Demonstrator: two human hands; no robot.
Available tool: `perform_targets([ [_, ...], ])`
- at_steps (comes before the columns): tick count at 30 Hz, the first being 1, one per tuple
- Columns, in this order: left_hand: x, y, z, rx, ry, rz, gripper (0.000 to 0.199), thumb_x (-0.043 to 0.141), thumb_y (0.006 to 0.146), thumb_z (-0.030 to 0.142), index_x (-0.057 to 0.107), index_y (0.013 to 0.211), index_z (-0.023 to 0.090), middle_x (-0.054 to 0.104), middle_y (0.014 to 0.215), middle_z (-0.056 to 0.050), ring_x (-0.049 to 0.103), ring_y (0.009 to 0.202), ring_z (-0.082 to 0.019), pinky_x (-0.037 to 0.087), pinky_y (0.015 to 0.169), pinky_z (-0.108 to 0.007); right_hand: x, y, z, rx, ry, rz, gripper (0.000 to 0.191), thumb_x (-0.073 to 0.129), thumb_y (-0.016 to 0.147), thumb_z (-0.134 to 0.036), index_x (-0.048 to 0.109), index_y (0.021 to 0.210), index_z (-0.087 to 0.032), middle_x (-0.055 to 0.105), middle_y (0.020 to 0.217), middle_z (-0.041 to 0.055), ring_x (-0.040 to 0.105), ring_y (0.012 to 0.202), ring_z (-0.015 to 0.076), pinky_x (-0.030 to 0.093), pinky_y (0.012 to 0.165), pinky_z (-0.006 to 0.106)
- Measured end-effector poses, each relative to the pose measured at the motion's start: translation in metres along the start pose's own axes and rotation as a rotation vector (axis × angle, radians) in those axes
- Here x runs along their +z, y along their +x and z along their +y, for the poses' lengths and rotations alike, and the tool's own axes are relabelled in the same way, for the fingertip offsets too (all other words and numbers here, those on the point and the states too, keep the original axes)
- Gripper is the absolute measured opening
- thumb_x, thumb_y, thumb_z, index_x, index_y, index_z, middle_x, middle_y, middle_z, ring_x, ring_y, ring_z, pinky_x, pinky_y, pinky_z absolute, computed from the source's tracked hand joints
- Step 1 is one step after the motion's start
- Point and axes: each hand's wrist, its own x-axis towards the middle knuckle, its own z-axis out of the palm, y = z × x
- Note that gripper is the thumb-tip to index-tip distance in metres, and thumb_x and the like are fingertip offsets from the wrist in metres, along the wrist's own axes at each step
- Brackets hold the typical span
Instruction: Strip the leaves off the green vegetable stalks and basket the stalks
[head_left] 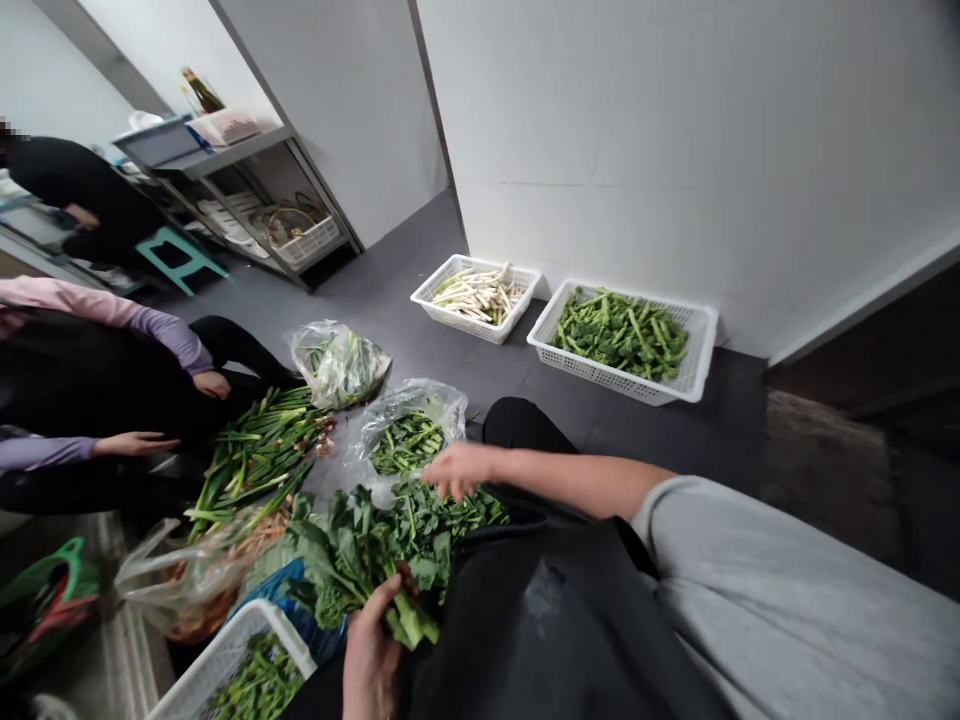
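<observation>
My left hand [375, 640] is wrapped round the thick stems of a bunch of leafy greens [352, 555], whose leaves point away to the upper left. Over a pile of loose leaves [442, 520], my right hand [461, 470] hangs with its fingers bent downward; whether anything is between them is hidden. Just beyond it, an open clear plastic bag [446, 397] holds cut green pieces [407, 442]. A blue bag [281, 590] lies partly under the leaves, beside a white basket [281, 630] with greens inside.
White baskets of peeled white stalks [480, 293] and green stems [621, 335] stand by the wall. Spring onions [259, 450] lie near another person's hands [211, 384] at left. A tied bag [341, 365], metal shelf [225, 150], turquoise stool [180, 258] and second person [82, 190] are farther back.
</observation>
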Motion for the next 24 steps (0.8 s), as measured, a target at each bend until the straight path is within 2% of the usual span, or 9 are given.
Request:
perform_targets([
  [1, 0.005, -0.004, 0.002, 0.040, 0.008, -0.019, 0.024, 0.078, 0.053, 0.013, 0.070, 0.075, 0.011, 0.069, 0.064, -0.002, 0.066, 0.058, -0.018, 0.051, 0.049, -0.022, 0.028, 0.007, 0.006, 0.005, -0.195, -0.193, 0.043, 0.079, 0.063, -0.050, 0.062, 0.072, -0.012, 0.060, 0.056, -0.0003, 0.052, 0.044, 0.0100, 0.036, 0.039, 0.018],
  [2, 0.008, -0.007, 0.004, 0.080, 0.012, -0.027, 0.028, 0.079, 0.051, 0.011, 0.070, 0.077, 0.012, 0.070, 0.068, -0.002, 0.067, 0.061, -0.018, 0.052, 0.052, -0.022, 0.051, 0.013, 0.012, -0.019, -0.315, -0.254, 0.042, 0.083, 0.057, -0.048, 0.060, 0.067, -0.013, 0.057, 0.052, -0.0033, 0.050, 0.044, 0.0086, 0.034, 0.038, 0.017],
  [4, 0.010, -0.014, 0.008, 0.129, -0.013, -0.008, 0.031, 0.078, 0.052, 0.009, 0.069, 0.081, 0.014, 0.072, 0.074, -0.001, 0.069, 0.067, -0.019, 0.054, 0.056, -0.024, 0.078, 0.021, 0.022, -0.061, -0.400, -0.317, 0.042, 0.084, 0.056, -0.046, 0.058, 0.065, -0.015, 0.052, 0.049, -0.0070, 0.048, 0.045, 0.0070, 0.034, 0.039, 0.016],
  [5, 0.009, -0.016, 0.010, 0.127, -0.048, 0.006, 0.030, 0.077, 0.054, 0.009, 0.069, 0.082, 0.015, 0.072, 0.076, -0.001, 0.069, 0.068, -0.020, 0.055, 0.059, -0.025, 0.084, 0.025, 0.025, -0.067, -0.332, -0.297, 0.041, 0.083, 0.057, -0.045, 0.057, 0.065, -0.015, 0.052, 0.049, -0.0076, 0.048, 0.045, 0.0070, 0.036, 0.040, 0.016],
  [11, -0.006, -0.007, 0.003, 0.038, -0.257, -0.077, 0.022, 0.070, 0.064, 0.012, 0.070, 0.085, 0.014, 0.073, 0.082, -0.006, 0.070, 0.076, -0.022, 0.057, 0.072, -0.032, 0.076, 0.036, 0.020, -0.017, 0.186, -0.169, 0.027, 0.076, 0.069, -0.032, 0.055, 0.072, -0.015, 0.060, 0.060, -0.0034, 0.056, 0.050, 0.0104, 0.044, 0.039, 0.019],
  [15, -0.002, -0.013, -0.008, 0.069, -0.381, -0.127, 0.016, 0.070, 0.065, 0.014, 0.070, 0.081, 0.012, 0.072, 0.079, -0.008, 0.069, 0.075, -0.022, 0.055, 0.076, -0.033, 0.089, 0.022, 0.004, 0.034, 0.134, -0.089, 0.022, 0.067, 0.078, -0.030, 0.053, 0.069, -0.015, 0.058, 0.052, -0.0041, 0.051, 0.044, 0.0087, 0.043, 0.038, 0.018],
  [18, -0.007, -0.019, -0.008, 0.082, -0.512, -0.167, 0.013, 0.068, 0.065, 0.016, 0.068, 0.077, 0.012, 0.069, 0.066, -0.006, 0.069, 0.075, -0.024, 0.054, 0.076, -0.036, 0.097, 0.018, 0.001, 0.030, 0.116, -0.177, 0.026, 0.072, 0.072, -0.032, 0.052, 0.070, -0.015, 0.057, 0.052, -0.0036, 0.048, 0.041, 0.0062, 0.038, 0.036, 0.014],
  [20, -0.013, -0.020, -0.006, 0.094, -0.515, -0.225, 0.017, 0.071, 0.063, 0.017, 0.067, 0.078, 0.012, 0.069, 0.069, -0.007, 0.069, 0.075, -0.024, 0.053, 0.072, -0.034, 0.100, 0.027, 0.004, 0.002, 0.122, -0.213, 0.030, 0.076, 0.066, -0.034, 0.054, 0.074, -0.014, 0.060, 0.056, -0.0013, 0.052, 0.044, 0.0073, 0.042, 0.040, 0.016],
  [24, -0.014, -0.026, -0.011, 0.227, -0.471, -0.200, 0.023, 0.075, 0.062, 0.019, 0.066, 0.081, 0.010, 0.069, 0.072, -0.007, 0.063, 0.059, -0.014, 0.048, 0.061, -0.025, 0.110, 0.037, 0.013, -0.032, 0.105, -0.201, 0.039, 0.080, 0.058, -0.040, 0.054, 0.075, -0.016, 0.061, 0.058, 0.0005, 0.056, 0.048, 0.0114, 0.047, 0.044, 0.022],
])
